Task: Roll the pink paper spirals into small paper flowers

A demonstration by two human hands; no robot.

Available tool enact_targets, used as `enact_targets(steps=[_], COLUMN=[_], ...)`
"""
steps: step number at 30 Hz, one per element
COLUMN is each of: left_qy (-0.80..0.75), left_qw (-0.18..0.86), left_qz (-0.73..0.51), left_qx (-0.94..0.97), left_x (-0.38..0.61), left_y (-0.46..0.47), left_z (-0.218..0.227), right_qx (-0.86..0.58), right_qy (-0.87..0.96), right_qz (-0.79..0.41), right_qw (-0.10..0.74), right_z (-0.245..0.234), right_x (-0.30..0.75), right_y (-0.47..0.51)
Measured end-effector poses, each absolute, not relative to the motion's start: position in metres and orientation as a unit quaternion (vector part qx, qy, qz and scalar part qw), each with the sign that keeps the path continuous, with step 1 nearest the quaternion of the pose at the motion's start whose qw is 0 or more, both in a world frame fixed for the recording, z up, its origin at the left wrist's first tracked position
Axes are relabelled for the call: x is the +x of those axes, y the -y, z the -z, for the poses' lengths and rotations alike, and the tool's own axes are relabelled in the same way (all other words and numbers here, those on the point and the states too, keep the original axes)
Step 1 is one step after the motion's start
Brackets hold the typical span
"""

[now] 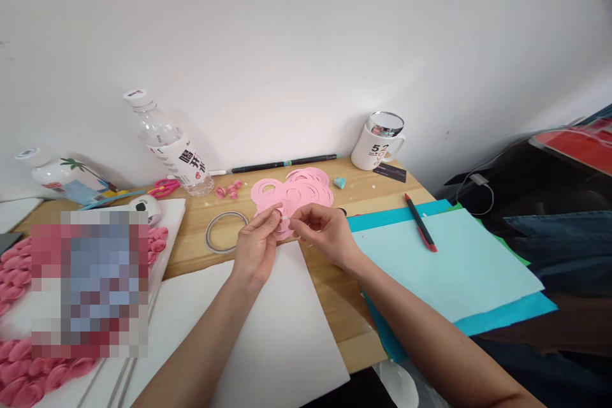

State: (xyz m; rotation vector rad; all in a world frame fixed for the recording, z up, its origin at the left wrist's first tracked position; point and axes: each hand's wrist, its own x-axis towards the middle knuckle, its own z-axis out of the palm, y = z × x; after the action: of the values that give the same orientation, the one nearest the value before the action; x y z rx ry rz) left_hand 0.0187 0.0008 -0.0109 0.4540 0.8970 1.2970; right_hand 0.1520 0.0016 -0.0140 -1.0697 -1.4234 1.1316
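My left hand [258, 237] is closed, thumb and fingers pinching a small piece of pink paper [283, 211] that looks partly rolled. Just beside it, my right hand [325, 229] has thumb and forefinger pressed together; a small whitish bit shows near the tips, too small to name. Behind both hands lies a pile of pink paper spirals [308, 185]. A roll of tape [209, 233] rests flat to the left of my left hand. Small rolled pink paper roses [233, 189] sit further back, and a blue rolled one [340, 182] lies right of the pile.
White board [282, 319] lies under my forearms. Pink roses cover a board at left, partly blurred. A plastic bottle [174, 153], pink scissors [164, 188] and a black pen [287, 163] are near the wall. At right stand a mug [370, 148] and blue paper sheets [444, 268] with a pen [421, 223].
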Motion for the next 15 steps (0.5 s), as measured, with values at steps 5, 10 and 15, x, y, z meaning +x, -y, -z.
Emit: enact_targets(steps=[5, 10, 15], left_qy=[-0.404, -0.393, -0.400], left_qw=[0.679, 0.687, 0.673], left_qz=[-0.566, -0.563, -0.576], left_qx=[0.235, 0.238, 0.233], left_x=[0.0228, 0.0241, 0.0257], left_y=[0.0028, 0.0033, 0.0027], left_z=[0.0095, 0.0115, 0.0136], right_qx=[-0.462, -0.455, -0.445], right_qy=[0.559, 0.516, 0.481], right_qz=[-0.498, -0.549, -0.577], right_qw=[0.475, 0.474, 0.488], right_z=[0.0195, 0.0161, 0.0143], right_x=[0.1511, 0.1501, 0.1480], right_y=[-0.0020, -0.0027, -0.0018])
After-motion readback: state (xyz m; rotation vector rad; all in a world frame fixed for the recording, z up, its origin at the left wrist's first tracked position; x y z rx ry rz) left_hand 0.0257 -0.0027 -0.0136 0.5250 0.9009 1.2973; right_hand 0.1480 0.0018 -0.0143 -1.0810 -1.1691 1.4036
